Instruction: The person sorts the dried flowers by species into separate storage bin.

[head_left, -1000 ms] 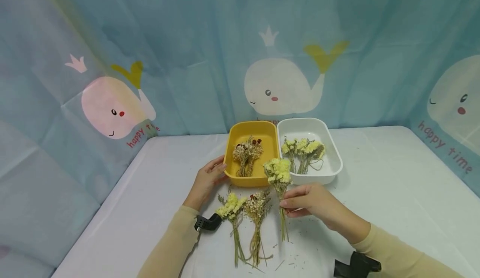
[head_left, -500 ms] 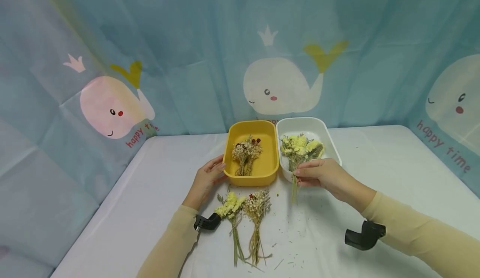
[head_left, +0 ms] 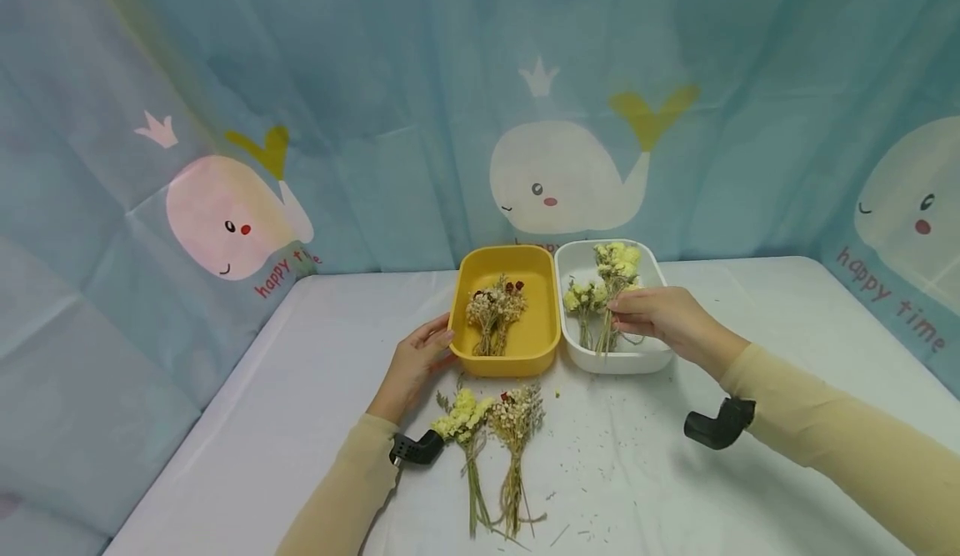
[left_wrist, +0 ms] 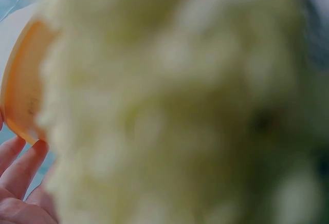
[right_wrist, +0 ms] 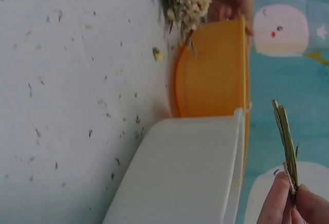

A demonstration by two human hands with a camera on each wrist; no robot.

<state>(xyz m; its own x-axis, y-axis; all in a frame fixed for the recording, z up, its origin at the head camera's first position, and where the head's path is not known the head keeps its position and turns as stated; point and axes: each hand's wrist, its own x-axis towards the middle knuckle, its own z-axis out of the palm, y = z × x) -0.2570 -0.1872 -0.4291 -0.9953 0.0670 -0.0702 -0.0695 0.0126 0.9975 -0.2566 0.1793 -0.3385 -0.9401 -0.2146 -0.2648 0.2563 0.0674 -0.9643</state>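
My right hand [head_left: 652,314] pinches the tied stems of a bunch of yellow dried flowers [head_left: 618,262]. That bunch is over the white box [head_left: 622,364], its stems [right_wrist: 289,142] standing out past the fingertips in the right wrist view. Inside the white box lies another yellow bunch [head_left: 582,299]; more are partly hidden behind my right hand. My left hand [head_left: 412,364] rests against the left front corner of the yellow box [head_left: 506,366], its fingers [left_wrist: 28,165] fairly straight. Bunches of cream and dark red dried flowers [head_left: 491,306] lie in the yellow box.
In front of the boxes lie a yellow bunch [head_left: 465,418] and a cream bunch with a red bloom [head_left: 516,418]. Plant crumbs dot the white tabletop [head_left: 675,473]. A whale-print curtain [head_left: 420,122] hangs behind. Blurred yellow blooms [left_wrist: 169,100] fill most of the left wrist view.
My right hand has carried the yellow bunch from the table front, up and over the white box, toward its right side. The left hand has stayed at the yellow box.
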